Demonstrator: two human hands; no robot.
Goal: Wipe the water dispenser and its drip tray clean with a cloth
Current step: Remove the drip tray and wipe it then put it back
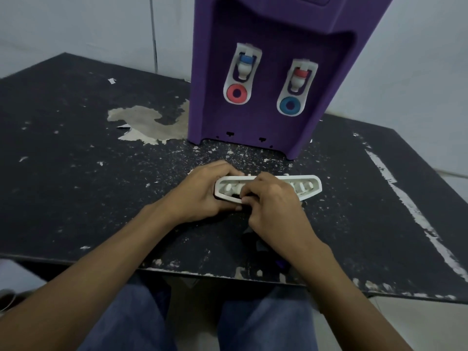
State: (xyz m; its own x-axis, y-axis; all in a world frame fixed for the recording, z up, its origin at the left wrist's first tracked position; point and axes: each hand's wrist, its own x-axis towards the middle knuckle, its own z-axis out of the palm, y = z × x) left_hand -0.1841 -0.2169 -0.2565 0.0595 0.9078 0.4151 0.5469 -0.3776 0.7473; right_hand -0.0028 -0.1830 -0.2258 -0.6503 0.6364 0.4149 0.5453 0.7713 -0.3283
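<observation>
A: Jeans point(197, 325) at 6 o'clock, nearest the lens; the person sits at the table point(76, 173). Where is the tray?

B: Tray point(310, 184) is off the dispenser point(253, 72). It lies on the table at centre. The purple unit stands at 12 o'clock from it, near but apart.

A: Hands?

B: Left hand point(202, 193) grips the tray's 9 o'clock end, fingers curled over the far rim, thumb at the near edge. Right hand point(276, 206) covers the middle, fingers curled down into the well and pinching something dark. Judged to be the cloth point(255, 239); more of it trails toward 6 o'clock beneath the wrist. It is hard to separate from the black tabletop.

A: Appearance of tray?

B: White plastic, long and shallow, rounded ends, raised rim. Small pegs or ribs stand inside the well. Soiling: cannot tell.

A: Handling?

B: Judged light, stiff and hollow, likely slick if wet. The thin rim may flex under a hard squeeze. Best hold is one end, across the rim, which leaves the well free. The pegs should snag the cloth, so work round each with a fingertip.
</observation>
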